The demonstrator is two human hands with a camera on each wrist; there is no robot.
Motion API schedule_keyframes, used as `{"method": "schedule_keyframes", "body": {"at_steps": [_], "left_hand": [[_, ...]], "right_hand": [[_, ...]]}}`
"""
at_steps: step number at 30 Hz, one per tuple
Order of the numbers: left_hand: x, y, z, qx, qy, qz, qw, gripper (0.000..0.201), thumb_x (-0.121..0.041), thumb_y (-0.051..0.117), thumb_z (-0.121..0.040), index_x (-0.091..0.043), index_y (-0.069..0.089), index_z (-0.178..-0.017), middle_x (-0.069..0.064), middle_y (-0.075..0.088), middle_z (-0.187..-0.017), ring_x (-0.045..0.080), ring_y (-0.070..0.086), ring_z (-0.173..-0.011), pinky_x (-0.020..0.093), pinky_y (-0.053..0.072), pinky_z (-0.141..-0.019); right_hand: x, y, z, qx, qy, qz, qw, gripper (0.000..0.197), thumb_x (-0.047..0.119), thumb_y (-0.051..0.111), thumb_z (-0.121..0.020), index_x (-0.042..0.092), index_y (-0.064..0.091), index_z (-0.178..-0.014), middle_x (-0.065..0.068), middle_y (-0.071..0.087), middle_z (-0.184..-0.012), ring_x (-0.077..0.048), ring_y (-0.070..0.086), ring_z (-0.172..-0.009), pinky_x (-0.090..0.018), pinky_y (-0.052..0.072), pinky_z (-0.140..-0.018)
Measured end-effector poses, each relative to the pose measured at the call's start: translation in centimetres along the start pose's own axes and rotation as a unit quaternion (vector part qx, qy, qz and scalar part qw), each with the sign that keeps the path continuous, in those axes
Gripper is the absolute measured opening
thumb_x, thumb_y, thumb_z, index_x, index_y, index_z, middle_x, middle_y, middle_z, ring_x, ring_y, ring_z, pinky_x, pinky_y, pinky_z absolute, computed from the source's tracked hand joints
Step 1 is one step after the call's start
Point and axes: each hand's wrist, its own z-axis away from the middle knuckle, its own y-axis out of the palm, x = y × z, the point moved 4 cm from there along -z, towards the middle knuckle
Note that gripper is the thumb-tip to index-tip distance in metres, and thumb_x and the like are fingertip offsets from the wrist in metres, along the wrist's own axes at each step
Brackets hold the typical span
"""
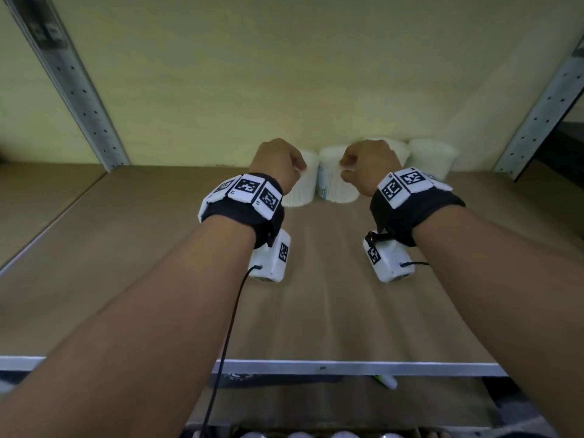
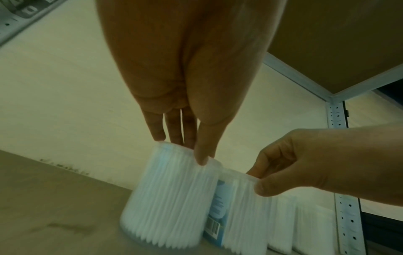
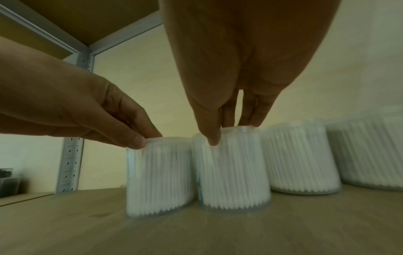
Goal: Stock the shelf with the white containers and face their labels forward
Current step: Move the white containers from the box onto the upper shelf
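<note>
Several white ribbed containers stand in a row at the back of the wooden shelf (image 1: 316,279). My left hand (image 1: 279,162) pinches the top rim of the leftmost container (image 1: 300,184) (image 2: 165,198) (image 3: 159,177) with thumb and fingertips. My right hand (image 1: 368,164) pinches the top of the second container (image 1: 336,181) (image 3: 233,170) (image 2: 240,210) the same way. Both containers stand upright on the shelf, side by side. A blue label with a barcode (image 2: 216,215) shows on the second container's left side, facing the first container. Two more containers (image 1: 431,156) (image 3: 298,158) stand to the right.
Grey perforated uprights (image 1: 69,80) (image 1: 543,112) frame the shelf bay. The pale back wall (image 1: 284,74) sits right behind the containers. A metal front edge (image 1: 347,368) borders the shelf, with a lower shelf below. Bare wood lies left of the row and in front.
</note>
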Motion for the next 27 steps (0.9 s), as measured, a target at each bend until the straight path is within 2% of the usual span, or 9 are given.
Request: {"method": "schedule_keyframes", "body": {"at_steps": [9, 11, 16, 18, 20, 22, 24, 25, 27], "left_hand": [[0.4, 0.8, -3.0, 0.007, 0.001, -0.006, 1.0, 0.028, -0.002, 0.052, -0.091, -0.009, 0.07, -0.111, 0.009, 0.064, -0.124, 0.022, 0.059, -0.116, 0.023, 0.042, -0.099], [0.3, 1.2, -3.2, 0.018, 0.004, -0.028, 0.999, 0.034, 0.001, 0.047, -0.092, -0.009, 0.066, -0.119, 0.01, 0.059, -0.131, 0.024, 0.054, -0.122, 0.024, 0.039, -0.102], [-0.7, 1.4, -3.2, 0.097, 0.02, -0.104, 0.99, 0.053, 0.006, 0.042, -0.09, -0.012, 0.045, -0.14, 0.012, 0.041, -0.147, 0.026, 0.037, -0.137, 0.026, 0.026, -0.11], [-0.8, 1.5, -3.1, 0.128, 0.016, -0.132, 0.983, 0.055, 0.001, 0.044, -0.092, -0.014, 0.037, -0.145, 0.011, 0.035, -0.151, 0.026, 0.033, -0.14, 0.029, 0.025, -0.112], [-0.5, 1.6, -2.9, 0.155, -0.001, -0.153, 0.976, 0.057, -0.01, 0.048, -0.094, -0.018, 0.03, -0.148, 0.008, 0.029, -0.155, 0.026, 0.029, -0.142, 0.04, 0.023, -0.118], [-0.3, 1.4, -2.2, 0.163, -0.018, -0.147, 0.975, 0.06, -0.019, 0.051, -0.094, -0.019, 0.027, -0.149, 0.005, 0.025, -0.156, 0.026, 0.026, -0.143, 0.048, 0.021, -0.118], [-0.3, 0.8, -1.2, 0.141, -0.019, -0.124, 0.982, 0.06, -0.019, 0.054, -0.092, -0.018, 0.03, -0.147, 0.005, 0.028, -0.154, 0.025, 0.029, -0.141, 0.047, 0.022, -0.117], [-0.5, 0.5, -0.6, 0.13, -0.013, -0.116, 0.985, 0.059, -0.019, 0.056, -0.091, -0.017, 0.032, -0.145, 0.006, 0.03, -0.151, 0.025, 0.031, -0.139, 0.046, 0.024, -0.116], [-0.8, -0.1, 1.0, 0.129, -0.003, -0.116, 0.985, 0.059, -0.018, 0.058, -0.09, -0.015, 0.033, -0.144, 0.008, 0.034, -0.148, 0.025, 0.036, -0.136, 0.039, 0.03, -0.113]], "right_hand": [[-0.8, 0.6, -1.9, -0.01, 0.005, -0.028, 1.0, 0.03, 0.017, 0.06, -0.089, 0.009, 0.065, -0.118, -0.008, 0.062, -0.126, -0.028, 0.056, -0.116, -0.031, 0.044, -0.093], [-0.9, 0.8, -2.3, -0.01, 0.006, -0.034, 0.999, 0.03, 0.016, 0.059, -0.09, 0.009, 0.065, -0.118, -0.009, 0.062, -0.126, -0.028, 0.056, -0.116, -0.031, 0.044, -0.094], [-1.0, 1.0, -2.7, -0.007, 0.028, -0.046, 0.999, 0.031, 0.013, 0.055, -0.093, 0.008, 0.062, -0.122, -0.011, 0.059, -0.129, -0.028, 0.052, -0.12, -0.034, 0.042, -0.099], [-0.9, 1.0, -2.8, 0.027, 0.029, -0.027, 0.999, 0.037, 0.008, 0.05, -0.094, 0.007, 0.056, -0.131, -0.011, 0.053, -0.138, -0.028, 0.048, -0.126, -0.031, 0.037, -0.103], [-0.8, 1.2, -2.5, 0.077, 0.026, -0.004, 0.997, 0.048, 0.006, 0.046, -0.096, 0.009, 0.042, -0.143, -0.011, 0.04, -0.149, -0.027, 0.038, -0.136, -0.027, 0.028, -0.11], [-0.8, 1.3, -1.4, 0.106, 0.004, 0.014, 0.994, 0.057, 0.015, 0.046, -0.098, 0.01, 0.025, -0.151, -0.01, 0.023, -0.158, -0.027, 0.022, -0.145, -0.029, 0.016, -0.117], [-1.1, 1.1, 0.2, 0.111, -0.017, 0.004, 0.994, 0.066, 0.021, 0.051, -0.096, 0.01, 0.017, -0.153, -0.012, 0.011, -0.161, -0.027, 0.013, -0.148, -0.031, 0.009, -0.119], [-1.3, 0.8, 1.1, 0.102, -0.019, -0.012, 0.995, 0.067, 0.02, 0.053, -0.095, 0.008, 0.02, -0.152, -0.013, 0.012, -0.16, -0.026, 0.015, -0.148, -0.03, 0.009, -0.12], [-1.9, 0.2, 3.2, 0.079, -0.023, -0.028, 0.996, 0.06, 0.018, 0.055, -0.093, 0.007, 0.032, -0.147, -0.013, 0.025, -0.157, -0.025, 0.025, -0.145, -0.03, 0.016, -0.12]]}}
